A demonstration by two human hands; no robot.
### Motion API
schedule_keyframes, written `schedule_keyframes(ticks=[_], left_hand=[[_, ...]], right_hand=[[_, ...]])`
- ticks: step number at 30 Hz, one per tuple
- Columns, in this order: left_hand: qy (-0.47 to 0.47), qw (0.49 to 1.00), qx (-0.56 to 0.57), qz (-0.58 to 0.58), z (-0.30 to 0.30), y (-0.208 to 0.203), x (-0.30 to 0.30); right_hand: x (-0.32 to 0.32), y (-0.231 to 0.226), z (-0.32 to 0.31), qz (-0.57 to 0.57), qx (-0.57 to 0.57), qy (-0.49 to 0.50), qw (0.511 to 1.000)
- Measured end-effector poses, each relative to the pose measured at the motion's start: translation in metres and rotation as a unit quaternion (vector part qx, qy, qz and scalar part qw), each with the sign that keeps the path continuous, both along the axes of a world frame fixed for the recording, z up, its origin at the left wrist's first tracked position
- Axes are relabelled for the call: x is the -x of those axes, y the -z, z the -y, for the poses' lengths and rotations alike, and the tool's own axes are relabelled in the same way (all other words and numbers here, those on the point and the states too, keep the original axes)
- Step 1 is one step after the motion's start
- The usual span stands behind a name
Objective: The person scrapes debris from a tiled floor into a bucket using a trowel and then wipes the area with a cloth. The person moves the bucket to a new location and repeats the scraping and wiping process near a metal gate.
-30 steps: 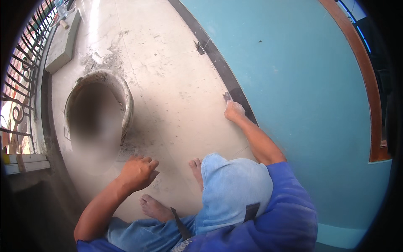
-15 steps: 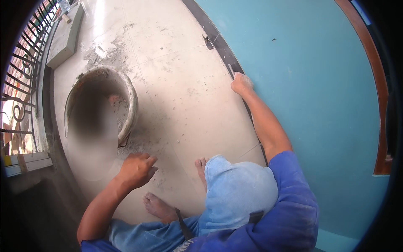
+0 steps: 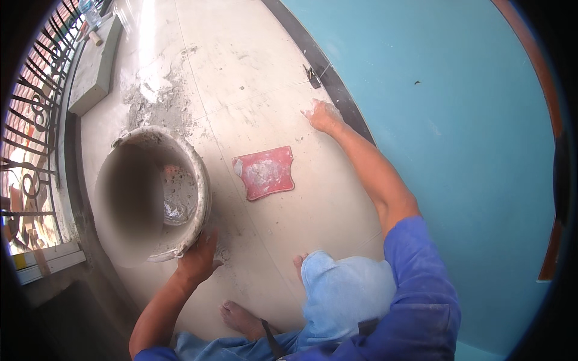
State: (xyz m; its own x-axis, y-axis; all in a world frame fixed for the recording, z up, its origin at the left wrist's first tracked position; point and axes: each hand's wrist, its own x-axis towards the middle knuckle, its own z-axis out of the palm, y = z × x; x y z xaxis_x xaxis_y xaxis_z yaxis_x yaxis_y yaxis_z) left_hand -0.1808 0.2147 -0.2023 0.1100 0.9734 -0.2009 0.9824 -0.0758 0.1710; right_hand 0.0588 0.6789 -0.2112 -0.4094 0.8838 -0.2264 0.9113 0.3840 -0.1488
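Note:
A round, mortar-crusted bucket (image 3: 201, 180) stands on the left, part of its inside blurred out. My left hand (image 3: 200, 257) is at the bucket's near right rim, fingers stretched along its outside and thumb apart. They seem to touch it, though I cannot tell whether they bear on it. On the tiles to the right of the bucket lies a flat red plate (image 3: 265, 173) with curved-in sides, smeared with grey mortar. Farther out, my right hand (image 3: 324, 116) hovers over the floor beside the dark skirting, its dusty fingers extended and nothing visible in them.
A small dark object (image 3: 312, 77) lies by the dark skirting (image 3: 346, 99), below a turquoise wall (image 3: 445, 156). Wet mortar (image 3: 159, 99) is smeared beyond the bucket. At the far left, a grey ledge (image 3: 96, 72) holds a plastic bottle (image 3: 90, 13) near a metal railing (image 3: 36, 120).
The red plate now shows on the floor where bare tile was. My right hand has come away from the skirting, leftward. The bucket appears nearer, its rim now beside my left hand.

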Motion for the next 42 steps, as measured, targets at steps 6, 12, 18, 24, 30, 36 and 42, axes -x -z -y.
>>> schedule_keyframes(ticks=[6, 12, 18, 24, 30, 36, 42], left_hand=[[0.096, 0.989, 0.000, -0.109, 0.003, 0.030, 0.004], [0.045, 0.994, 0.061, -0.074, -0.001, 0.015, 0.002], [-0.031, 0.982, 0.129, 0.132, 0.002, 0.030, 0.012], [-0.019, 0.995, 0.091, 0.027, 0.012, 0.042, 0.001], [0.009, 0.996, 0.087, -0.002, -0.002, 0.038, 0.006], [-0.019, 0.996, 0.037, 0.074, -0.002, 0.038, 0.018], [0.029, 0.991, -0.059, 0.115, 0.004, 0.051, 0.023]], right_hand=[[0.032, 0.024, -0.075, -0.013, -0.050, 0.030, 0.998], [0.055, 0.051, -0.114, -0.003, -0.034, 0.108, 0.994], [0.062, 0.038, -0.100, 0.062, -0.046, 0.050, 0.996], [0.033, 0.042, -0.030, -0.203, -0.122, 0.097, 0.967], [-0.040, -0.023, 0.063, -0.416, -0.002, 0.183, 0.891], [-0.150, -0.092, 0.179, -0.482, 0.113, 0.223, 0.840], [-0.251, -0.112, 0.293, -0.329, 0.214, 0.290, 0.873]])
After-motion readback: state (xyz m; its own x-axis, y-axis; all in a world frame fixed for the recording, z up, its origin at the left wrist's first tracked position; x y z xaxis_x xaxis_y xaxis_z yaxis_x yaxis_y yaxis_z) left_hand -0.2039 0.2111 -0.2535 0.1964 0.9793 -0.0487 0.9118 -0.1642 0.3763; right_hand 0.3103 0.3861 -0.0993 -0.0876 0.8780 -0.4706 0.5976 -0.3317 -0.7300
